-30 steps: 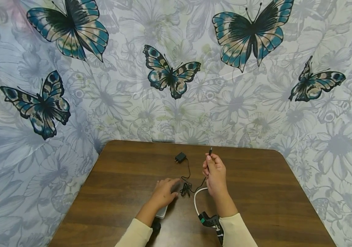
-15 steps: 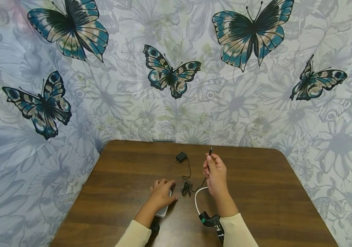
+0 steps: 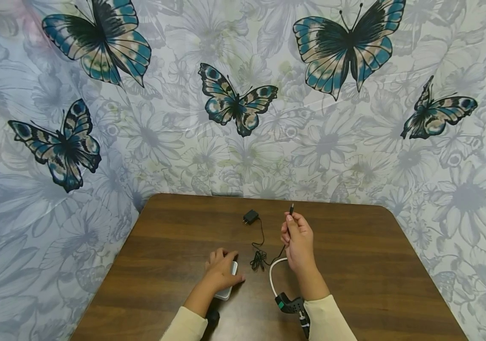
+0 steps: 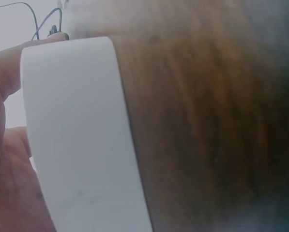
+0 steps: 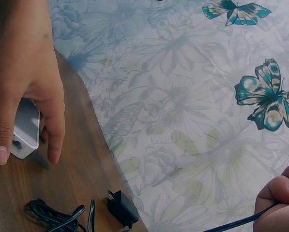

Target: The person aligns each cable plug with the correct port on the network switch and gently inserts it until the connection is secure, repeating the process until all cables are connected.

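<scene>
My left hand [image 3: 219,274] is over a small white box-shaped device [image 3: 224,294] on the table, its fingers and thumb spread across it. In the right wrist view, a socket shows in the end of the device [image 5: 30,128], between thumb and forefinger. The left wrist view shows its smooth white side [image 4: 81,135] close up. My right hand [image 3: 299,241] is raised and pinches the slim black plug [image 3: 291,209] of a power adapter cable, tip upward. The cable's bundled coil [image 3: 258,260] lies between the hands, leading to the black power adapter [image 3: 251,217].
The brown wooden table [image 3: 353,265] has a butterfly-print cloth [image 3: 319,142] behind it. A white looped cord [image 3: 271,277] runs from black wrist gear [image 3: 289,303] at the right wrist. More black gear [image 3: 213,318] is by the left wrist.
My left hand has drawn back to the left, away from the cable bundle and over the white device, uncovering its far corner. The right hand stays put with the plug.
</scene>
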`<state>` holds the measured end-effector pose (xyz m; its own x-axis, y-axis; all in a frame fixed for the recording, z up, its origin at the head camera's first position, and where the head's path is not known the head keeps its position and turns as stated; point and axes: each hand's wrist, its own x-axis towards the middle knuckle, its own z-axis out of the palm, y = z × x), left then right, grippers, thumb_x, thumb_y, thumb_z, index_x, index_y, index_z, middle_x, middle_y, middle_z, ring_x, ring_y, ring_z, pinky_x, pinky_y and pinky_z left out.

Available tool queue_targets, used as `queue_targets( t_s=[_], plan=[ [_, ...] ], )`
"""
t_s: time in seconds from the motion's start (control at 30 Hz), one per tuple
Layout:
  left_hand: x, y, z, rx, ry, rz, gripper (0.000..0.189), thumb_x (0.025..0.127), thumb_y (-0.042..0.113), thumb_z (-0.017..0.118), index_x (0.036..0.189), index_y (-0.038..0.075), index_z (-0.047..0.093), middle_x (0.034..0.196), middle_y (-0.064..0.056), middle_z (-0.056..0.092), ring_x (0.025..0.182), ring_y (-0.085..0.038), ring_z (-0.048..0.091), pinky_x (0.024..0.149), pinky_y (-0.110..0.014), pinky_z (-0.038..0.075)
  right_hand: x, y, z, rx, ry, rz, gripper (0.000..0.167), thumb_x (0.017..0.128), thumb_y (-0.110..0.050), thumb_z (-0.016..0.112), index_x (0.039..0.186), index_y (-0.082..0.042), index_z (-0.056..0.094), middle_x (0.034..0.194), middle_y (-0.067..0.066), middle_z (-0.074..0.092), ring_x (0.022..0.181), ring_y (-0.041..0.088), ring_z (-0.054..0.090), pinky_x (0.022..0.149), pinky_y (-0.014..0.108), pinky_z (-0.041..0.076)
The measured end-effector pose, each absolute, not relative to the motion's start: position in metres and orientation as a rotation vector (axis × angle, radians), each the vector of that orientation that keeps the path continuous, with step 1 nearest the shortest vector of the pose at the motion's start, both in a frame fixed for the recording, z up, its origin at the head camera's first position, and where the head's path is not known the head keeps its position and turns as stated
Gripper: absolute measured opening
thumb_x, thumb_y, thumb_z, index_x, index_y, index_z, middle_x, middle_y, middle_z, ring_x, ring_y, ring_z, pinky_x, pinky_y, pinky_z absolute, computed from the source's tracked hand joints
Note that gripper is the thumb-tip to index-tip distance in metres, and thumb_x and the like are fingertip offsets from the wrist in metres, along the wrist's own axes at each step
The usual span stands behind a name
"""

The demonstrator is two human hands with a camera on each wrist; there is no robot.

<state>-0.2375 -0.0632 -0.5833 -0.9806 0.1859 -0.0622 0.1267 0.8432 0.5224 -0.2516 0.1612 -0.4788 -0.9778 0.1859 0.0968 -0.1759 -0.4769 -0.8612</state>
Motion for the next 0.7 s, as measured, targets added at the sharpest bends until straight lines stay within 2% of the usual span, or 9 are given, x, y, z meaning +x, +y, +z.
queue_targets(
  t_s=[0.33,0.53,0.7],
  plan=[
    [-0.2357,-0.0668,-0.5869,0.166,2.954,0.730,0.105,0.059,0.052,0.091,0.147,0.015,0.047,0.129,-0.018,0.042,0.113,-0.038,0.038,0.086,-0.056,0.039,-0.2492,0.1601,-0.4788,-0.027,-1.459,2.539,0.009,0.104,-0.014,0.053,0.106,-0.007,0.058,0.070,-0.001,0.052,0.052,0.005,0.036,0.048,0.020,0.026],
    [-0.2339,-0.0677,-0.5857,0.147,2.948,0.761,0.111,0.057,0.050,0.092,0.148,0.010,0.044,0.124,-0.018,0.042,0.109,-0.036,0.039,0.088,-0.054,0.039,-0.2500,0.1599,-0.4811,-0.013,-1.453,2.542,0.011,0.104,-0.013,0.052,0.109,-0.004,0.056,0.070,-0.001,0.052,0.052,0.005,0.036,0.048,0.018,0.027],
    [-0.2338,-0.0683,-0.5863,0.139,2.966,0.758,0.117,0.058,0.046,0.093,0.152,0.004,0.036,0.124,-0.022,0.044,0.110,-0.038,0.041,0.090,-0.054,0.041,-0.2506,0.1595,-0.4833,-0.006,-1.446,2.546,0.010,0.104,-0.013,0.051,0.108,-0.006,0.058,0.070,-0.001,0.052,0.052,0.005,0.036,0.047,0.018,0.028]
  ],
)
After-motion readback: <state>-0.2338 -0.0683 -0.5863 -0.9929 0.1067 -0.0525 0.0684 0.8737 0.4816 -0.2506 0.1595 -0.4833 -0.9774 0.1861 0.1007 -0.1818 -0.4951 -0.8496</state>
